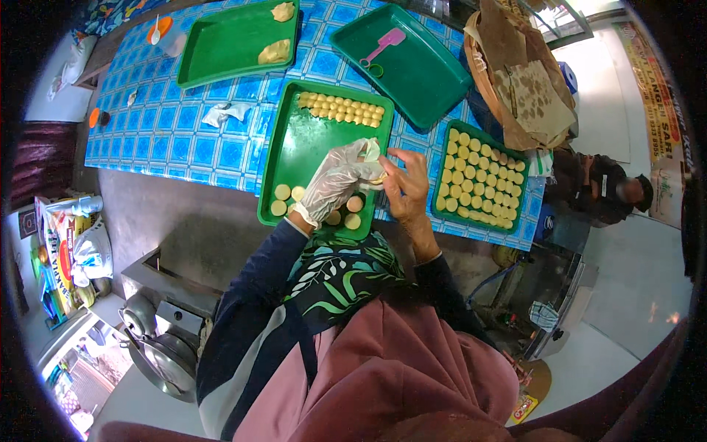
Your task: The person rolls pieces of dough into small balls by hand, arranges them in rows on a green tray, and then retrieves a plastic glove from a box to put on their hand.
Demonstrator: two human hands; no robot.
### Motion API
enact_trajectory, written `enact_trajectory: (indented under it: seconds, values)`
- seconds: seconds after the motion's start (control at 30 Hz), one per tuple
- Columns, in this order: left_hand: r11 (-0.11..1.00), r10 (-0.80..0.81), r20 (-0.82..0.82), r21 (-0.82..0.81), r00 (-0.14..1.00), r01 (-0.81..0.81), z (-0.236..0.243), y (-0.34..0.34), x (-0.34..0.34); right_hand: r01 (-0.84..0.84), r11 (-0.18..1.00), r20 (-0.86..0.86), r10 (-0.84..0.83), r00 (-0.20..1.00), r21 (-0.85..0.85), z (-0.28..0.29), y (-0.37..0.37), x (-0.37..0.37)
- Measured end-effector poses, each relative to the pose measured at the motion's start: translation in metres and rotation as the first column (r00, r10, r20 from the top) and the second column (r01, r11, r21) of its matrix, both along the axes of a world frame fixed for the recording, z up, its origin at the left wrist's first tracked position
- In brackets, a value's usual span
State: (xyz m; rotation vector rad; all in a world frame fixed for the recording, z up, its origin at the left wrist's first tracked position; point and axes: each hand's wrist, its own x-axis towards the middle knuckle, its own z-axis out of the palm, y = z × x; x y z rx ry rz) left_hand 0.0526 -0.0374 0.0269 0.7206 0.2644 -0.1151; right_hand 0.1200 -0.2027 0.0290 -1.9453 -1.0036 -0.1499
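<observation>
My left hand (341,180), in a clear plastic glove, is above the near half of a green tray (283,166). Its fingers are closed on a small pale-yellow piece of dough (378,180), mostly hidden by the fingers. My bare right hand (409,188) meets it from the right, fingers bent and touching the dough or glove tips; which one is hard to see. Rows of small yellow dough balls (340,108) line the tray's far end. Flat round dough pieces (282,191) lie at its near end, partly hidden by my left hand.
Right of my hands, another green tray (440,166) holds many flat rounds. Farther back are a tray with dough lumps (275,51) and a dark green tray (427,88) with a pink scraper (387,43). A blue checked cloth (202,151) covers the table. A person (607,188) is at right.
</observation>
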Motion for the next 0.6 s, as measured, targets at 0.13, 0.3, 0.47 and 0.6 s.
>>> enact_trajectory:
  seconds: [0.13, 0.3, 0.47, 0.6]
  values:
    - [0.993, 0.028, -0.028, -0.116, 0.999, -0.031, 0.002, -0.003, -0.002, -0.027, 0.997, 0.058, 0.031, 0.998, -0.068, -0.017, -0.008, 0.001]
    - [0.973, 0.143, -0.088, -0.168, 0.986, -0.156, -0.005, -0.018, -0.001, -0.004, 0.987, -0.257, 0.045, 0.965, 0.159, -0.038, 0.007, -0.02]
    - [0.948, 0.218, -0.064, -0.222, 0.974, -0.226, -0.007, -0.028, -0.002, 0.181, 0.983, -0.166, -0.175, 0.97, 0.022, -0.048, 0.013, -0.026]
    - [0.9, 0.262, -0.069, -0.344, 0.963, -0.269, -0.026, -0.03, -0.001, 0.146, 0.988, -0.274, -0.127, 0.953, 0.048, -0.054, 0.018, -0.027]
